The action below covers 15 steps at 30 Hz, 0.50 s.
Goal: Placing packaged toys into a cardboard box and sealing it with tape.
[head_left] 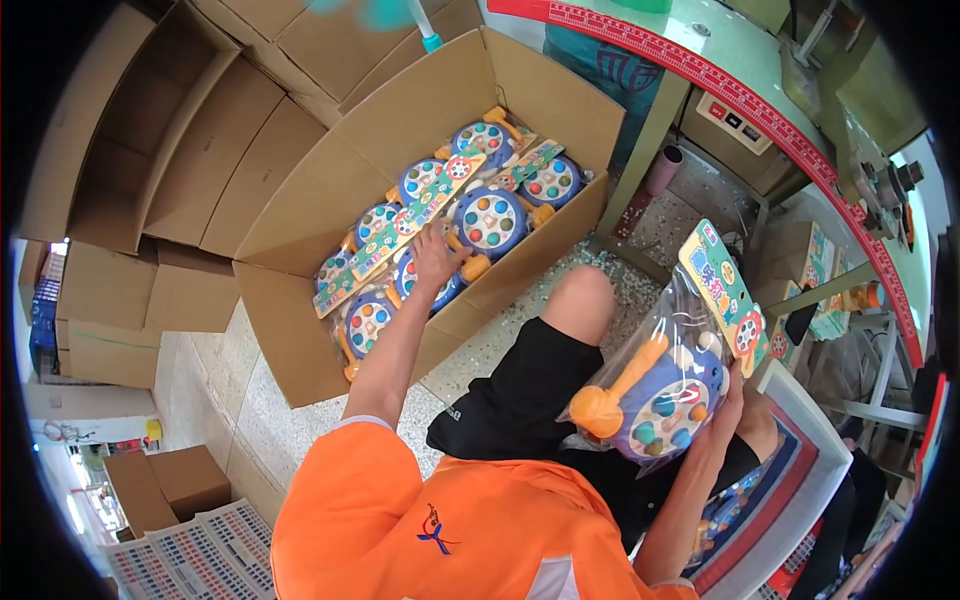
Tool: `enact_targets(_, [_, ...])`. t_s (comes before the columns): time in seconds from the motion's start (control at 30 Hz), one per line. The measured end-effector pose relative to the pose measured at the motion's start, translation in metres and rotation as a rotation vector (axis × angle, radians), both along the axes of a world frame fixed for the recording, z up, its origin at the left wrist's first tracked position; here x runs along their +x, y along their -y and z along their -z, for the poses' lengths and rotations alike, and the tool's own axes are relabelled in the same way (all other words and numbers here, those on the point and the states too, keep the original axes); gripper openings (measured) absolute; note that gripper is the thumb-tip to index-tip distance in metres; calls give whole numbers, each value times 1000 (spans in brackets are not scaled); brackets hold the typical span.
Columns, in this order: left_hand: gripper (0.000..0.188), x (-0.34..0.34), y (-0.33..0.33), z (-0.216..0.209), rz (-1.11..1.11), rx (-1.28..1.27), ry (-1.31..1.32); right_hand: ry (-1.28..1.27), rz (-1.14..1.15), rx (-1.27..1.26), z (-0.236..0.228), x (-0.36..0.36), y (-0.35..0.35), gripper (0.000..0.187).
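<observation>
My left hand [436, 256] reaches into an open cardboard box [300, 340] and rests with spread fingers on the bagged blue round toys [488, 220] packed inside. Those toys have coloured dots, orange handles and printed header cards. My right hand [728, 405] holds another bagged blue toy [660, 395] from below, over my lap. That toy has an orange mallet and a colourful header card [722, 290] sticking up. My knee in black shorts sits between the two hands.
Flattened and stacked cardboard boxes [190, 150] fill the upper left. A green worktable [740, 70] with a red ruler edge curves along the upper right. A white tray [800, 450] lies by my right side. More small boxes [165, 485] and printed sheets [200, 555] lie lower left.
</observation>
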<state>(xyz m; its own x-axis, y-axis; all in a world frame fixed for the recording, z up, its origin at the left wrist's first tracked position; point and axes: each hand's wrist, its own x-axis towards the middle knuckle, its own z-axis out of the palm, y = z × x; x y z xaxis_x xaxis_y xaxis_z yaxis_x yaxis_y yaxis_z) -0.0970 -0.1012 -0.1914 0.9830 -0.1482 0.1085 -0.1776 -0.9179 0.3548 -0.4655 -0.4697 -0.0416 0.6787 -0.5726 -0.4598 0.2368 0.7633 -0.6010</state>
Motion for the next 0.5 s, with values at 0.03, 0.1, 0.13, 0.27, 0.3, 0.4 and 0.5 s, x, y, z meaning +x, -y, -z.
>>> enact_targets(0.03, [83, -3, 0, -3, 61, -24, -5, 3, -1, -1, -1, 1, 0, 37])
enact_targets(0.1, [82, 5, -6, 2, 80, -44, 72, 11, -15, -24, -5, 9, -2, 36])
enact_targets(0.13, [80, 11, -13, 5, 99, -62, 147, 18, -30, -33, -7, 16, -5, 36])
enact_targets(0.27, [59, -30, 71, -96, 407, -707, -427, -34, 27, -103, -19, 39, -1, 34])
enact_targets(0.3, [54, -61, 93, -136, 575, -993, -770, -31, 29, -105, -26, 47, 0, 34])
enact_targets(0.4, [52, -118, 113, -190, 678, -1041, -895, -91, -187, -343, -52, 89, -6, 33])
enact_targets(0.5, [59, -123, 108, -209, 488, -1143, -809, -85, -170, -401, -76, 146, -38, 36])
